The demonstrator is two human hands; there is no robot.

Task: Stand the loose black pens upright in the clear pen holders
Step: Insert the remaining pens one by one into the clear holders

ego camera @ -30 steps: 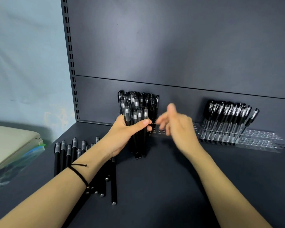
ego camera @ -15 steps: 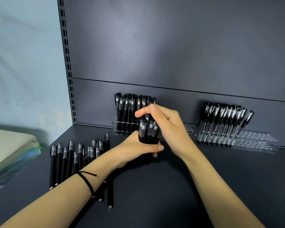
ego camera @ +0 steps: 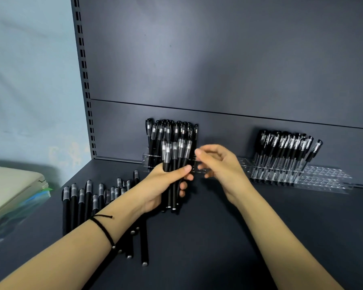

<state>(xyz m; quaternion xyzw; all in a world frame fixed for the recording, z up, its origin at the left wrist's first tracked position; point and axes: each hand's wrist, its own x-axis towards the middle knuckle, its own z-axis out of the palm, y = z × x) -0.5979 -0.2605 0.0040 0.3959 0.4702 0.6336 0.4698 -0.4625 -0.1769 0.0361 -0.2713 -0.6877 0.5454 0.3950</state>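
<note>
Left hand gripped a pen bundle upright in front of the left holder, right hand hovered just beside it, fingers loosely curled and empty, loose pens lay left.

The right hand is blurred, its grasp left unclear; loose pens are partly hidden by the left forearm, a clear holder by the pen bundle.

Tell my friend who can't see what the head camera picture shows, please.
The left hand grips a bundle of black pens upright, while the empty right hand hovers beside it, fingers loosely curled. More loose pens lie on the dark shelf at left; others stand in clear holders at the back.
</note>
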